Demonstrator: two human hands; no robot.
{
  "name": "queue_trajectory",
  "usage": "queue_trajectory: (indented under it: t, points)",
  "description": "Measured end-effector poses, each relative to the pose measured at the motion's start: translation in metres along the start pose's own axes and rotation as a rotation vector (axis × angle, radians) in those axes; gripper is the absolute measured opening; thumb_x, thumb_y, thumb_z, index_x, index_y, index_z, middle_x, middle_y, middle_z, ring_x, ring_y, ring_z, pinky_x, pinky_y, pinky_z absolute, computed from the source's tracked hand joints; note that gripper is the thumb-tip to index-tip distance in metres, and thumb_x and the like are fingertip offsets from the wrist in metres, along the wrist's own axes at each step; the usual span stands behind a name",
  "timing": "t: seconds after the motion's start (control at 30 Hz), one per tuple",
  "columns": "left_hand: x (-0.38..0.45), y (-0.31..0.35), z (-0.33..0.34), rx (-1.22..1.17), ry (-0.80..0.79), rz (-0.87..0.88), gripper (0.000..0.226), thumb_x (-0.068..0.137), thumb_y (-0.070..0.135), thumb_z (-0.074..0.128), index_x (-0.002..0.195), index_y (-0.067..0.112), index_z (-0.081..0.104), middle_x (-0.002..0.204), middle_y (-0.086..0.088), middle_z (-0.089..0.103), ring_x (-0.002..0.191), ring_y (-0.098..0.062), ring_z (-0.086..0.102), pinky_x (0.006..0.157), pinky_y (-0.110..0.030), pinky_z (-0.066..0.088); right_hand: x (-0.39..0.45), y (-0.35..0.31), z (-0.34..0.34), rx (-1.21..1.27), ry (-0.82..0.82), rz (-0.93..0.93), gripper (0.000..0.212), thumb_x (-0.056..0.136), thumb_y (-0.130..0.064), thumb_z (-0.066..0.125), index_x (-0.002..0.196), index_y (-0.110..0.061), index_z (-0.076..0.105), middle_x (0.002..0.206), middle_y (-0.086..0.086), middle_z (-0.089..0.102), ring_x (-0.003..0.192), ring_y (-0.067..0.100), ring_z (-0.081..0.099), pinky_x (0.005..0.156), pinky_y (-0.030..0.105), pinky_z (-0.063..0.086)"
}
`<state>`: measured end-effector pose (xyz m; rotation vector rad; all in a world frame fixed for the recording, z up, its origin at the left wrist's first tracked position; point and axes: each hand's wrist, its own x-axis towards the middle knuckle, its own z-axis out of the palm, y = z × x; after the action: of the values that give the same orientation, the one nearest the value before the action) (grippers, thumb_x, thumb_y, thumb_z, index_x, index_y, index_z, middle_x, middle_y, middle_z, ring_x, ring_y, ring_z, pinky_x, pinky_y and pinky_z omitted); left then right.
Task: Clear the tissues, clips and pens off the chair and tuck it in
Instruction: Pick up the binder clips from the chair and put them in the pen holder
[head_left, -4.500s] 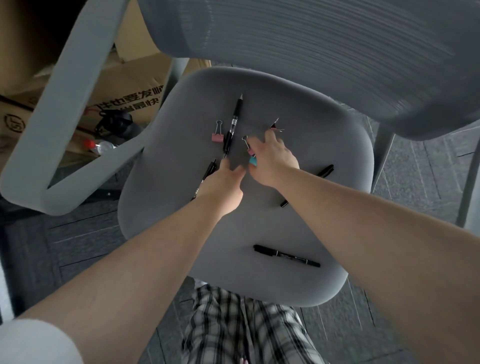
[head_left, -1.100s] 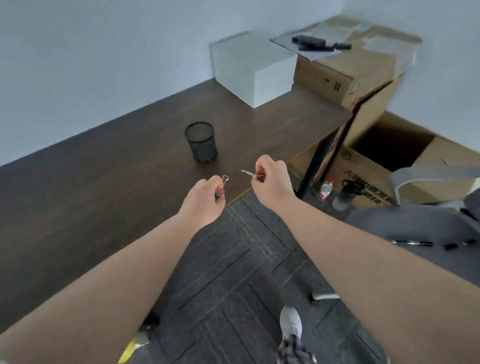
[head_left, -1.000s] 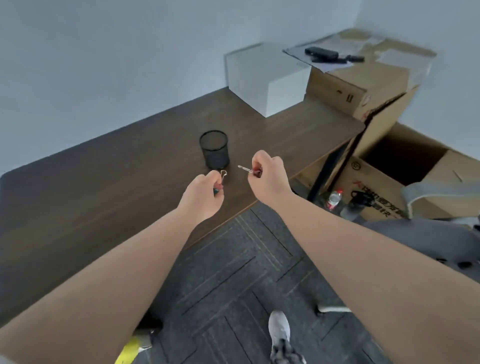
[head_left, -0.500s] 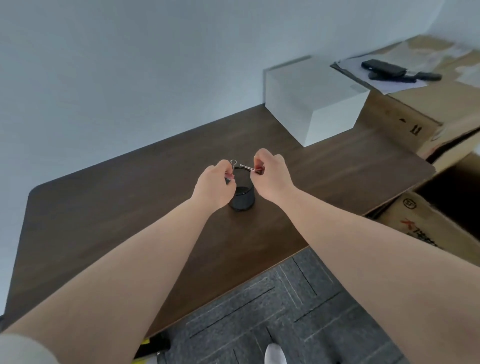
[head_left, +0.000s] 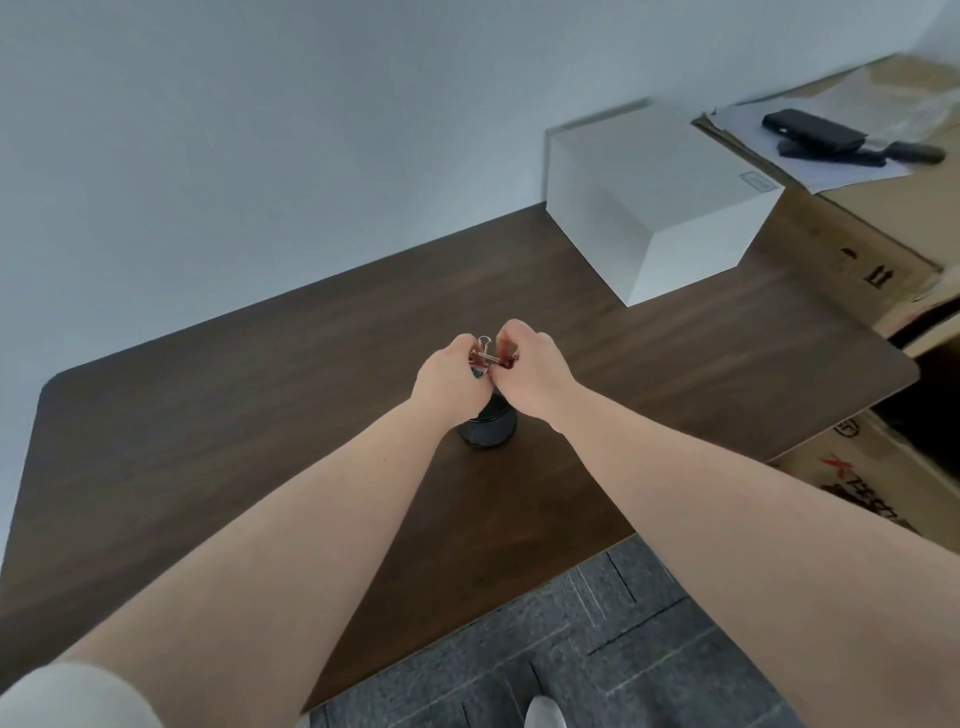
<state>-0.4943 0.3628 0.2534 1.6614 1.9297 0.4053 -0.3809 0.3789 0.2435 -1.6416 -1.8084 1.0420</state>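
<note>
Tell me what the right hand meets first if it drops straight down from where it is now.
Most likely the black mesh cup, which stands on the desk right beneath both hands. The right hand holds binder clips above it; depth is hard to judge.

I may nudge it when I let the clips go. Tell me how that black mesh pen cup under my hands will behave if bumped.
The pen cup looks like thin mesh, so probably light and easily shoved across the smooth desk. It stands upright and is taller than it is wide, so a knock near the rim might tip it, and being round it could then roll. Both hands hover right over it, holding clips.
</note>
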Motion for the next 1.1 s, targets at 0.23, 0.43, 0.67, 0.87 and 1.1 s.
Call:
queue_trajectory:
  t: [0.23,0.43,0.67,0.87,1.1]
  points:
    - [0.009,0.0,0.003,-0.006,-0.047,-0.038,0.022,0.085,0.015,0.049,0.106,0.009,0.053,0.102,-0.012,0.065,0.086,-0.033,0.067,0.08,-0.045,0.056,0.01,0.005,0.005,-0.034,-0.024,0.016,0.014,0.085,-0.014,0.057,0.088,-0.017,0.044,0.097,0.015,0.055,0.076,0.027,0.049,0.05,0.024,0.03]
    - [0.013,-0.004,0.004,0.076,-0.042,-0.054,0.023,0.084,0.012,0.046,0.104,0.008,0.057,0.103,-0.01,0.066,0.089,-0.031,0.067,0.083,-0.042,0.055,0.013,0.007,0.012,-0.086,-0.046,0.026,0.007,0.088,-0.012,0.053,0.089,-0.014,0.046,0.085,0.009,0.061,0.075,0.028,0.057,0.062,0.033,0.045]
    - [0.016,-0.01,0.011,0.042,-0.03,-0.071,0.029,0.084,0.013,0.053,0.113,0.01,0.056,0.109,-0.012,0.065,0.1,-0.03,0.062,0.081,-0.035,0.052,0.017,0.007,0.015,-0.139,-0.052,0.038,0.005,0.088,-0.016,0.057,0.088,-0.013,0.053,0.097,0.014,0.066,0.09,0.029,0.062,0.069,0.032,0.045]
    - [0.02,-0.01,0.008,0.035,-0.014,-0.046,0.036,0.082,0.016,0.06,0.118,0.01,0.056,0.118,-0.014,0.056,0.104,-0.028,0.056,0.075,-0.028,0.041,0.018,0.009,0.009,-0.168,-0.045,0.013,0.019,0.085,-0.016,0.064,0.103,-0.01,0.06,0.104,0.011,0.056,0.083,0.021,0.051,0.071,0.028,0.039]
    - [0.017,-0.008,0.012,-0.013,-0.052,-0.04,0.035,0.081,0.008,0.056,0.115,0.012,0.054,0.117,-0.014,0.057,0.101,-0.028,0.056,0.073,-0.031,0.043,0.015,0.006,0.006,-0.168,-0.075,-0.005,0.029,0.084,-0.021,0.066,0.11,-0.011,0.06,0.112,0.012,0.057,0.097,0.024,0.058,0.078,0.028,0.042]
